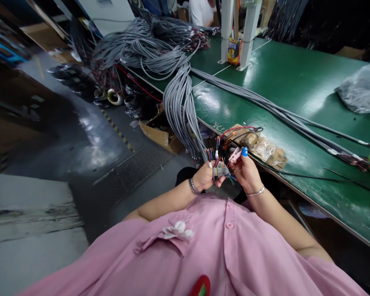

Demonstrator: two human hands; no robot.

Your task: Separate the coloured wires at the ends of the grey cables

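Observation:
Close in front of my chest, my left hand [204, 177] is closed around the stripped ends of grey cables, with thin coloured wires [210, 153] fanning out above it. Grey wrapping with a yellowish band covers a finger of this hand. Just to its right, my right hand [247, 174] pinches a small pink clip-like piece [234, 155] between thumb and finger. A blue cover sits on that thumb. More coloured wire tips [231, 179] stick out between the two hands. From the left hand the grey cable bundle [182, 102] runs up over the table edge.
A large heap of grey cables [135, 45] lies on the far left of the green table [283, 82]. Several long cables [259, 98] stretch rightward across it. A taped wooden block [265, 150] sits at the near edge. Below stands an open cardboard box [160, 135]. A plastic bag [362, 88] lies right.

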